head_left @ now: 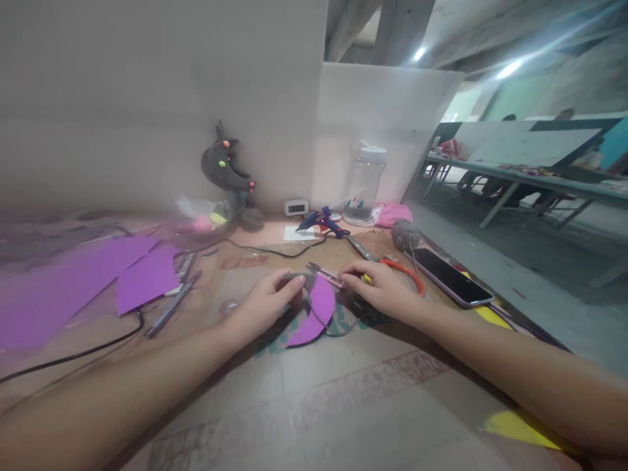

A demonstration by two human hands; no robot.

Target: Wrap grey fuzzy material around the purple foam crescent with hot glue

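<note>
My left hand (269, 299) is closed on the upper end of a purple crescent cutout (321, 306), where grey yarn is wrapped around the tip. In my right hand (373, 285) is a small pair of thread snips (326, 275), its blades pointing left and lying just over the wrapped end. A loose strand of the grey yarn droops across the crescent and loops below my right hand. The grey yarn ball (405, 234) sits behind my right hand. Whether the snips touch the yarn, I cannot tell.
Orange-handled scissors (409, 275) and a phone (449, 277) lie to the right. A blue glue gun (324, 222) with a black cord stands behind. Purple sheets (147, 278) and a pen (173, 306) lie left. A finished-looking grey crescent (220, 169) leans at the back wall, near a clear jar (367, 180).
</note>
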